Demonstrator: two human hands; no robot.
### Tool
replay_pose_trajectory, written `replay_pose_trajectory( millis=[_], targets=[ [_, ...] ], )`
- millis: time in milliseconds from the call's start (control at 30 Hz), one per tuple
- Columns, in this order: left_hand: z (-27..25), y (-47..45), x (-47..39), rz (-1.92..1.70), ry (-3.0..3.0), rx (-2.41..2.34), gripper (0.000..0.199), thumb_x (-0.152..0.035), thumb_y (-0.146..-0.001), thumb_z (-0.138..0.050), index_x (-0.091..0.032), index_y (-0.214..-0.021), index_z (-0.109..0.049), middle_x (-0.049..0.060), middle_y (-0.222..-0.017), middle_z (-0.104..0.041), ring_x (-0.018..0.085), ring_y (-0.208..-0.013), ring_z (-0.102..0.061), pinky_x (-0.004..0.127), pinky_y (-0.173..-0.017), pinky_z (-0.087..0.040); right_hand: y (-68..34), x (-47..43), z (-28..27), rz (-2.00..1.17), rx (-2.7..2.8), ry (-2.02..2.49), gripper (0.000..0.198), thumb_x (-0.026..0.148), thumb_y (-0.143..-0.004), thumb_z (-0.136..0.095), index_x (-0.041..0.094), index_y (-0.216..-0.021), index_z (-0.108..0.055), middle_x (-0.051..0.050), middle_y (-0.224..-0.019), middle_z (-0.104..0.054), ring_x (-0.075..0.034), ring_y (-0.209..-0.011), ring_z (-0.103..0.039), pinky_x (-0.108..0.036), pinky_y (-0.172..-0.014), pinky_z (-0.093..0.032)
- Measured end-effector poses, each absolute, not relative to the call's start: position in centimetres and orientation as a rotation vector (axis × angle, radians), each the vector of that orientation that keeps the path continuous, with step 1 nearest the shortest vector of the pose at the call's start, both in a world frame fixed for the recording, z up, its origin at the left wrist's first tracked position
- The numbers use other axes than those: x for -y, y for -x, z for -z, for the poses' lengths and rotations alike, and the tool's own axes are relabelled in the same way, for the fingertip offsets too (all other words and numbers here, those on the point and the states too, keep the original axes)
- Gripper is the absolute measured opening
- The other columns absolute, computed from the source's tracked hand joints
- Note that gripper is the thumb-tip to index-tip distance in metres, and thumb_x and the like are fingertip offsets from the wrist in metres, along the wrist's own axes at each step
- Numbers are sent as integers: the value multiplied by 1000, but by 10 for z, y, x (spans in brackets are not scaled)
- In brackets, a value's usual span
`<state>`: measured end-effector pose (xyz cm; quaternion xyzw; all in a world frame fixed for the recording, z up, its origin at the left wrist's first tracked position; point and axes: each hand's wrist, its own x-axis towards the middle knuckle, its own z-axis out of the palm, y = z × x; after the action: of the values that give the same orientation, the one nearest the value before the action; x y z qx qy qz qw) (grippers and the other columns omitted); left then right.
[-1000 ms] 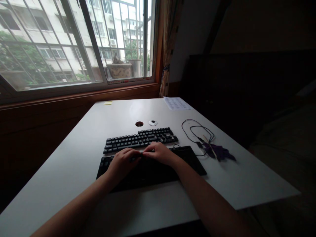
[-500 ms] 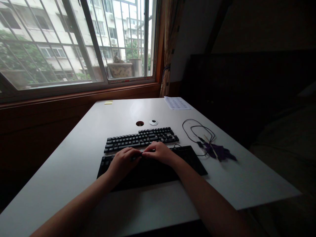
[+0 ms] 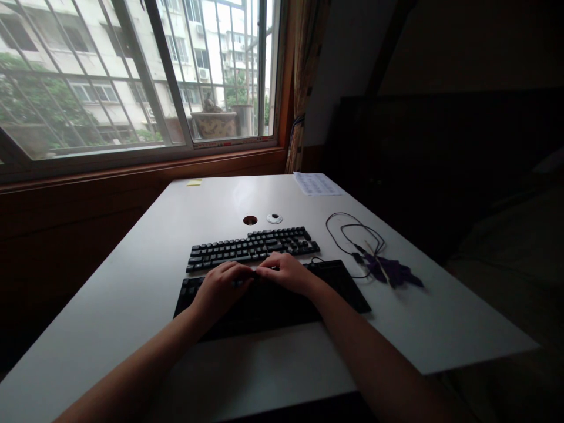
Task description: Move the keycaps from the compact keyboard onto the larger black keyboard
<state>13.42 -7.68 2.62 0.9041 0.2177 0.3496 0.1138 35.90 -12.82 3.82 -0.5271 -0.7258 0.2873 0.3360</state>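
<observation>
A black keyboard [image 3: 346,289] lies across the near part of the desk, its right side dark and flat, with keycaps visible along its left end. Over its upper edge, my left hand [image 3: 222,285] is closed in a pinch with the fingers bent down. Fingertips meeting those of the left, my right hand [image 3: 288,273] pinches too. Between them is a small dark spot, too small and shaded to name. Just behind the keyboard, loose black keycaps [image 3: 229,252] are set out in rows like a keyboard layout. My hands hide the keyboard's middle.
To the right lie a looped black cable [image 3: 352,226], a purple cloth [image 3: 396,271] and a thin pale stick [image 3: 383,270]. Behind the keycaps are a round desk hole [image 3: 250,220] and a white ring cover [image 3: 274,219]. Printed paper [image 3: 317,184] and yellow notes [image 3: 194,183] lie at the far edge.
My fingertips have shifted very slightly to the right. Both hands stay pinched together over the keyboard, and the other things have not moved.
</observation>
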Motion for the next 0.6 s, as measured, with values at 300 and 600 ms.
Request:
replay_pose_trajectory(
  millis=[300, 600],
  targets=[
    [-22, -135, 76, -989, -2633, -653, 14, -15, -85, -68, -21, -98, -69, 4, -95, -74, 19, -85, -71, 30, -76, -58, -362, 125, -32, -754, 1896, 1423, 19, 36, -86, -71, 23, -95, -82, -4, -87, -76, -20, -88, -66, -31, -82, -46],
    [-28, -133, 77, -917, -2639, -722, 16, -17, -87, -66, -23, -101, -68, 2, -98, -75, 19, -85, -72, 29, -74, -58, -360, 130, -44, -781, 1781, 1368, 17, 30, -86, -70, 21, -99, -78, -3, -94, -77, -18, -88, -68, -30, -82, -49]
  ],
)
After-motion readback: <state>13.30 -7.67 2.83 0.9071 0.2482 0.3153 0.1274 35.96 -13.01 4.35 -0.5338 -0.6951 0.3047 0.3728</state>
